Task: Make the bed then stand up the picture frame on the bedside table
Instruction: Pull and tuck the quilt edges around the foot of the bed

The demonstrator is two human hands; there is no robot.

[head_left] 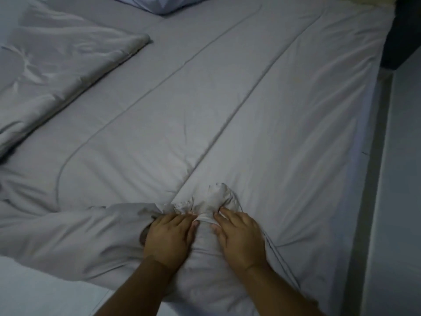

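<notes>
both hands, left hand (168, 236) and right hand (239, 236), pinch a bunched corner of the grey duvet (216, 110) at the near edge of the bed, fingers closed on cloth. it looks soft, light and floppy, best held at corners; it lies flat with long seams, folded back far left.

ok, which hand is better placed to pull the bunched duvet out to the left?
Left, probably. The left hand already grips the rumpled fold of the duvet running leftward. The right hand pinches the bunched corner on the far side.
</notes>
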